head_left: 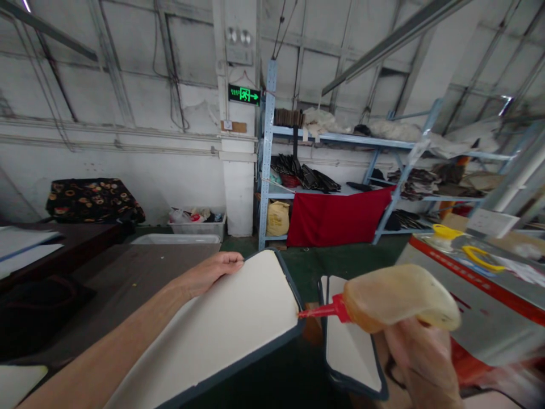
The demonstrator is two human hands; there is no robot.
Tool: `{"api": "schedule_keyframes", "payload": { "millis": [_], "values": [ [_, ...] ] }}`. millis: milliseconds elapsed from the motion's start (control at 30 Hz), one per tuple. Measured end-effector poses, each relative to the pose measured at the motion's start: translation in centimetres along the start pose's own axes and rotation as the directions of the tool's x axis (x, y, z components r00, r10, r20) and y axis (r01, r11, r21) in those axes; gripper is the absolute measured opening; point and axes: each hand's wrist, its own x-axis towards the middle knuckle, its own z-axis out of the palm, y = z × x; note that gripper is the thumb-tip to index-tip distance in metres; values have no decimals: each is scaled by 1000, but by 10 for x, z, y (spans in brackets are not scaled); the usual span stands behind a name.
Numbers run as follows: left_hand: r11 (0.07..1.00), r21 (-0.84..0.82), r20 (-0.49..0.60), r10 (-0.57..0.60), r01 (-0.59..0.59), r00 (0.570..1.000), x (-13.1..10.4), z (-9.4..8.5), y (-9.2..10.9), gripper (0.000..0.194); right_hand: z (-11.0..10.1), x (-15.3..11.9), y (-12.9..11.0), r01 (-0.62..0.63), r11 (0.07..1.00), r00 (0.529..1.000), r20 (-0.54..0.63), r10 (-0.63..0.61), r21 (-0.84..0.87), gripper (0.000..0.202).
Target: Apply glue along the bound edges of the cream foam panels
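Note:
A white panel with a dark blue edge [230, 318] slants across the lower middle. My left hand [215, 270] is closed on its upper left edge, thumb side hidden. My right hand [419, 346] holds a squeeze bottle [395, 295] of amber liquid, tipped sideways. The bottle's red nozzle points left, and its tip meets the panel's right edge near the corner. Below the bottle, another white panel with a dark edge [351, 352] stands at a slant.
A brown table [170, 261] lies at the left, with papers [25, 244] beyond it. At the right stands a cabinet [481, 307] with yellow-handled items on top. Blue shelving [267, 170] with a red cloth [336, 218] is behind.

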Motion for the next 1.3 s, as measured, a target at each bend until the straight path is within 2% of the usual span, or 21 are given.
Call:
{"api": "schedule_keyframes", "payload": {
  "millis": [133,267,367,500,633,733,933,1100,1300],
  "values": [
    [996,-85,-44,29,-32,999,4,-1,-9,35,2,-8,5,41,998,997,-63,-44,-49,38],
    [988,-133,-95,63,-75,994,5,2,-14,37,5,-8,11,109,992,985,-125,-117,-70,40],
    [981,-170,-138,70,-93,988,5,5,-18,37,7,-2,15,165,984,976,-135,-173,-72,34],
    [967,-230,-187,62,-105,980,4,11,-24,38,11,6,20,180,978,972,-134,-194,-106,24],
    [955,-275,-216,54,-114,975,1,17,-26,39,13,14,26,147,979,969,-181,-171,-140,37],
    [950,-294,-225,33,-100,974,-1,19,-26,39,14,21,31,132,980,977,-146,-153,-147,41],
    [955,-291,-243,-13,-60,970,-7,15,-27,40,22,29,37,114,990,992,-48,-119,-84,38],
    [954,-290,-276,-14,-70,961,-11,8,-31,41,28,25,42,58,995,997,-45,-61,-82,35],
    [948,-307,-267,-4,-81,964,-11,3,-37,39,33,21,47,25,999,999,-24,-26,-35,30]
  ]
}}
